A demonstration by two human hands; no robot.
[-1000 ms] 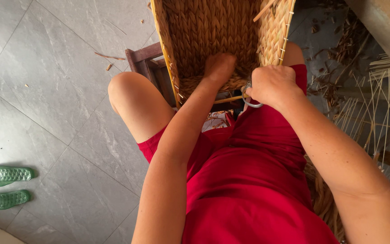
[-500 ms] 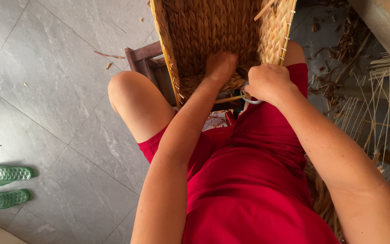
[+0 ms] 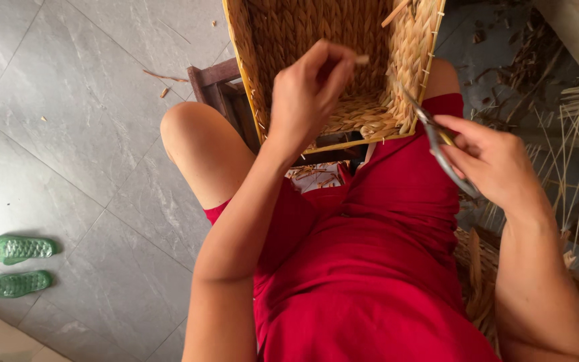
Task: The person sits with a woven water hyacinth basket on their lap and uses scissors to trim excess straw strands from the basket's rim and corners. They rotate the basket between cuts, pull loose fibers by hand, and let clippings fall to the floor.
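Now, far left of my fingers, I see two green sandals (image 3: 18,266) on the grey tile floor (image 3: 82,114). My left hand (image 3: 306,94) is raised, its fingertips pinching a short straw piece (image 3: 361,59) just in front of the woven basket (image 3: 370,114). Right of that, my right hand (image 3: 494,161) curls closed around metal scissors (image 3: 440,151), their tips touching the basket's rim beyond the fingers.
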